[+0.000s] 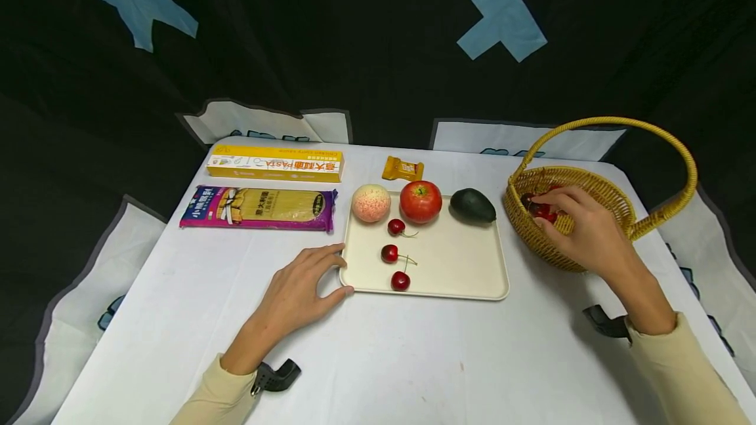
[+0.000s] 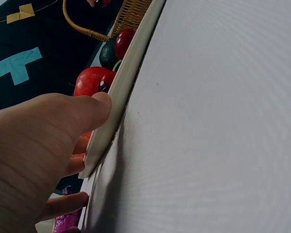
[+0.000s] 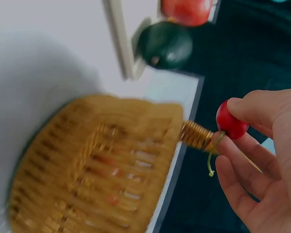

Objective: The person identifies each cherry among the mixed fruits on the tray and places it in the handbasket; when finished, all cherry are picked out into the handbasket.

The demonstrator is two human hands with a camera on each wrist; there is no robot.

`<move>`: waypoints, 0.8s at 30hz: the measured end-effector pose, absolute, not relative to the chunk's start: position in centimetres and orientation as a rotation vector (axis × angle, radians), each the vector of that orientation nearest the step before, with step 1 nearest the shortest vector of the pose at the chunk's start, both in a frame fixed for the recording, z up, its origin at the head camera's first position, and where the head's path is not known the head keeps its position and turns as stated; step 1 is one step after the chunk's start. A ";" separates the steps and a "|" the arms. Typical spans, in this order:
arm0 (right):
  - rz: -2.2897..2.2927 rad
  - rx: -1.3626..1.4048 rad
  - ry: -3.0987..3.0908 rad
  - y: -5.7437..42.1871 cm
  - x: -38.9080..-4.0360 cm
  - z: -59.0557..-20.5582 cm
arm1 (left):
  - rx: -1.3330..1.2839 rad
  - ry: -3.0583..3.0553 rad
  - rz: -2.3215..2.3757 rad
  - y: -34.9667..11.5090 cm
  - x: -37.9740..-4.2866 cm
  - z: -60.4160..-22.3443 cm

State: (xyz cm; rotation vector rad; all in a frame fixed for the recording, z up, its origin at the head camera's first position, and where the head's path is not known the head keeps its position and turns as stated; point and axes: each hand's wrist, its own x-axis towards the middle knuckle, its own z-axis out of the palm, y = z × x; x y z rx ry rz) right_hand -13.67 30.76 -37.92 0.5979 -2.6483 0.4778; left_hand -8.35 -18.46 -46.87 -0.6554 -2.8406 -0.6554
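In the right wrist view, my right hand (image 3: 266, 150) pinches a red cherry (image 3: 232, 120) between thumb and fingers, its green stem hanging down. That hand (image 1: 585, 231) is over the opening of a wicker basket (image 1: 534, 235) that has more red fruit inside, partly hidden by the fingers. My left hand (image 1: 301, 290) holds the front-left corner of a cream tray (image 1: 455, 274), thumb at the front rim and fingers along the left side. On the tray lie three cherries (image 1: 400, 281), a speckled peach (image 1: 371, 203), a red apple (image 1: 420, 202) and a dark green avocado (image 1: 472, 206).
Left of the tray lie a purple pasta packet (image 1: 260, 208) and a yellow pasta box (image 1: 274, 164). A small orange-wrapped snack (image 1: 403, 168) sits behind the apple. The basket's tall handle (image 1: 608, 121) arches up near the right edge of the white table (image 1: 413, 359).
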 end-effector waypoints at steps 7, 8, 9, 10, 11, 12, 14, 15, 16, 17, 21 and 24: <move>0.511 0.512 -2.676 33.0 -14.1 -38.8 | -0.664 -2.839 -0.647 -18.4 -8.3 -46.9; 0.519 0.505 -2.682 33.2 -14.2 -39.0 | -0.664 -2.838 -0.646 -18.4 -8.3 -46.9; 0.536 0.494 -2.692 33.5 -14.4 -39.2 | -0.667 -2.832 -0.646 -18.4 -8.4 -46.9; 0.561 0.487 -2.700 33.7 -14.6 -39.3 | -0.668 -2.830 -0.642 -18.4 -8.4 -46.9; 0.569 0.475 -2.709 34.0 -14.8 -39.6 | -0.670 -2.828 -0.642 -18.4 -8.4 -46.8; 0.574 0.452 -2.724 34.3 -14.9 -39.7 | -0.671 -2.828 -0.642 -18.4 -8.4 -46.8; 0.590 0.403 -2.758 34.7 -15.2 -40.1 | -0.673 -2.833 -0.643 -18.4 -8.5 -46.9; 0.602 0.385 -2.771 35.0 -15.3 -40.3 | -0.672 -2.836 -0.644 -18.4 -8.5 -46.9; 0.605 0.368 -2.783 35.2 -15.4 -40.4 | -0.669 -2.842 -0.646 -18.4 -8.4 -46.9; 0.604 0.357 -2.790 35.5 -15.6 -40.6 | -0.668 -2.844 -0.647 -18.4 -8.4 -46.9; 0.607 0.322 -2.840 36.3 -16.1 -41.1 | -0.660 -2.848 -0.646 -18.4 -8.3 -46.9; 0.599 0.294 -2.895 36.6 -16.5 -41.3 | -0.661 -2.842 -0.639 -18.4 -8.4 -46.9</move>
